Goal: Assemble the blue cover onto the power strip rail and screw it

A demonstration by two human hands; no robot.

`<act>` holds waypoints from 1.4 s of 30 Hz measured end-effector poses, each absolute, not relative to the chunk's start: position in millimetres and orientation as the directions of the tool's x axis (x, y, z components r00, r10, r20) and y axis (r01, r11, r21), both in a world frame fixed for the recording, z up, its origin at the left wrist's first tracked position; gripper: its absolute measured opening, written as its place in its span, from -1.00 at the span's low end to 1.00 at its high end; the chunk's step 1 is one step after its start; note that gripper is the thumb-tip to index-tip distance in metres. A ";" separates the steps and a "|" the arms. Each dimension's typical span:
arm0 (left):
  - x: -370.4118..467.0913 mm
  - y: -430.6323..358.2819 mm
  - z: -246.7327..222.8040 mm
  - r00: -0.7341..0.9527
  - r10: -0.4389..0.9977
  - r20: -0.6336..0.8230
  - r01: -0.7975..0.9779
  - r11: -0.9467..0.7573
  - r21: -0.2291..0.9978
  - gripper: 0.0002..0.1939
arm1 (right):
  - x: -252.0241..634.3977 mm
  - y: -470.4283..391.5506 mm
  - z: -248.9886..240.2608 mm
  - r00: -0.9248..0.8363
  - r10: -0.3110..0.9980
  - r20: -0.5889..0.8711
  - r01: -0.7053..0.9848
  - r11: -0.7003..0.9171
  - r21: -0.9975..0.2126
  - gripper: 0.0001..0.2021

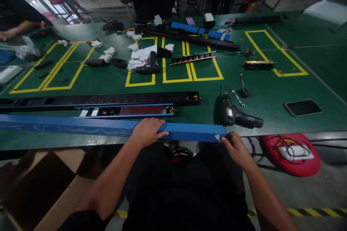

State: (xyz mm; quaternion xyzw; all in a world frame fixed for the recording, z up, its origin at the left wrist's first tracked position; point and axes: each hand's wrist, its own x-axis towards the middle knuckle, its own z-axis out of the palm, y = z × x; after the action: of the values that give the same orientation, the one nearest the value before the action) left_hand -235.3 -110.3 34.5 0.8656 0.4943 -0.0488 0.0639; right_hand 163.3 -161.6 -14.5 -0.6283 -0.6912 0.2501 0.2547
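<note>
A long blue rail (pixel 189 130), apparently a housing profile, lies along the near table edge and runs out of view at the left. My left hand (pixel 148 131) grips it from above, fingers over the top and thumb along the near side. At the rail's right end, beside a small white tag (pixel 218 137), my right hand (pixel 237 148) is closed, thumb against the end; its curled fingers are partly hidden. Just beyond the rail are a narrow power strip (pixel 141 110) with dark red sockets and a longer black power strip (pixel 124 98).
A cordless drill (pixel 230 112), wrenches (pixel 237 97) and a phone (pixel 303 108) lie to the right. Farther back are another drill (pixel 149 64), metal strips (pixel 192 58) and blue sockets (pixel 184 27). A red stool (pixel 292 166) and an open cardboard box (pixel 59 191) stand below the table edge.
</note>
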 end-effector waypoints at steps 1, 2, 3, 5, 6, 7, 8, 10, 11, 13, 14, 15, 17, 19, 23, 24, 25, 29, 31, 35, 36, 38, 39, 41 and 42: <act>-235.4 -109.4 34.1 0.509 0.847 -0.153 0.861 -0.505 0.063 -0.39 | 162.8 -161.9 -14.4 -0.077 0.996 0.037 0.732 0.082 -0.676 -0.65; -235.5 -108.6 33.5 0.510 0.846 -0.158 0.860 -0.507 0.060 -0.39 | 162.3 -162.2 -14.2 -0.072 0.997 0.036 0.725 0.077 -0.685 -0.65; -235.5 -108.0 32.9 0.511 0.844 -0.162 0.859 -0.510 0.055 -0.39 | 161.9 -162.4 -14.2 -0.068 0.997 0.036 0.719 0.074 -0.691 -0.65; -235.6 -107.4 31.7 0.511 0.843 -0.167 0.858 -0.512 0.043 -0.40 | 161.3 -162.6 -14.2 -0.067 0.997 0.040 0.710 0.075 -0.701 -0.65; -235.6 -107.3 31.2 0.510 0.844 -0.168 0.858 -0.512 0.037 -0.40 | 161.0 -162.7 -14.2 -0.070 0.997 0.042 0.705 0.079 -0.705 -0.65; -235.5 -107.4 30.8 0.509 0.844 -0.167 0.859 -0.512 0.032 -0.40 | 160.6 -162.9 -14.1 -0.072 0.996 0.043 0.700 0.082 -0.709 -0.65; -235.4 -107.6 30.5 0.508 0.846 -0.166 0.859 -0.511 0.026 -0.41 | 160.2 -163.2 -14.0 -0.072 0.997 0.042 0.695 0.080 -0.714 -0.65; -234.9 -107.8 30.3 0.502 0.849 -0.163 0.862 -0.507 0.014 -0.40 | 159.1 -164.1 -13.8 -0.060 0.998 0.029 0.687 0.062 -0.724 -0.66; -234.5 -107.8 30.3 0.499 0.851 -0.164 0.863 -0.505 0.009 -0.40 | 158.5 -164.5 -13.8 -0.048 0.999 0.021 0.684 0.048 -0.728 -0.66; -233.7 -107.4 30.6 0.495 0.852 -0.169 0.865 -0.502 0.003 -0.38 | 157.1 -165.2 -14.0 -0.022 1.000 0.006 0.679 0.019 -0.734 -0.66; -233.3 -107.2 30.7 0.492 0.853 -0.172 0.866 -0.499 0.002 -0.38 | 156.5 -165.5 -14.3 -0.009 1.000 -0.004 0.675 0.004 -0.738 -0.65; -232.8 -106.9 30.8 0.489 0.854 -0.175 0.868 -0.497 0.001 -0.38 | 156.0 -165.8 -14.8 0.001 1.000 -0.016 0.669 -0.013 -0.743 -0.65; -231.6 -106.8 30.9 0.484 0.857 -0.174 0.871 -0.492 -0.001 -0.38 | 155.6 -166.5 -16.4 0.019 0.998 -0.059 0.639 -0.058 -0.767 -0.66; -230.1 -107.2 30.6 0.478 0.863 -0.164 0.875 -0.485 -0.004 -0.38 | 156.0 -167.4 -18.8 0.029 0.993 -0.114 0.583 -0.110 -0.805 -0.68; -225.1 -109.0 29.3 0.470 0.873 -0.130 0.880 -0.475 -0.007 -0.38 | 159.2 -167.9 -25.3 0.051 0.980 -0.194 0.460 -0.195 -0.866 -0.67; -223.4 -109.5 29.2 0.469 0.874 -0.125 0.881 -0.473 -0.008 -0.38 | 160.5 -167.6 -26.9 0.060 0.977 -0.206 0.436 -0.212 -0.875 -0.66; -221.7 -110.0 29.2 0.468 0.875 -0.122 0.881 -0.472 -0.009 -0.38 | 161.9 -167.0 -28.4 0.067 0.974 -0.216 0.414 -0.224 -0.882 -0.64; -216.6 -111.1 30.2 0.461 0.878 -0.133 0.885 -0.466 -0.009 -0.36 | 167.0 -163.2 -31.6 0.068 0.971 -0.231 0.372 -0.239 -0.897 -0.60; -216.2 -110.6 30.4 0.455 0.880 -0.140 0.888 -0.459 -0.002 -0.36 | 167.8 -160.9 -31.0 0.065 0.971 -0.228 0.388 -0.235 -0.891 -0.60; -218.1 -108.7 29.6 0.459 0.877 -0.145 0.887 -0.462 0.011 -0.38 | 166.7 -157.6 -27.0 0.057 0.974 -0.221 0.426 -0.224 -0.877 -0.59; -218.6 -108.2 29.4 0.460 0.875 -0.148 0.886 -0.463 0.015 -0.37 | 166.3 -157.2 -25.9 0.052 0.974 -0.221 0.430 -0.221 -0.875 -0.60; -219.2 -107.4 29.5 0.461 0.873 -0.160 0.886 -0.464 0.021 -0.37 | 166.1 -156.8 -23.9 0.038 0.973 -0.228 0.433 -0.222 -0.874 -0.60; -219.4 -107.0 29.7 0.460 0.872 -0.168 0.886 -0.463 0.023 -0.36 | 166.2 -156.8 -22.9 0.031 0.971 -0.236 0.433 -0.226 -0.872 -0.60; -219.4 -106.1 30.4 0.456 0.869 -0.189 0.887 -0.461 0.022 -0.34 | 166.7 -156.7 -20.9 0.018 0.967 -0.254 0.436 -0.236 -0.869 -0.61; -219.5 -105.6 30.9 0.455 0.868 -0.201 0.887 -0.461 0.020 -0.33 | 166.8 -156.6 -19.8 0.012 0.965 -0.260 0.437 -0.239 -0.867 -0.62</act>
State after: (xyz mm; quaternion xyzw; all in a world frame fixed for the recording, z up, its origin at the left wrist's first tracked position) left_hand -219.5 -105.6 30.9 0.8508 0.5156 -0.0813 0.0608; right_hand 166.8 -156.6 -19.8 -0.6474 -0.5415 0.4479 0.2951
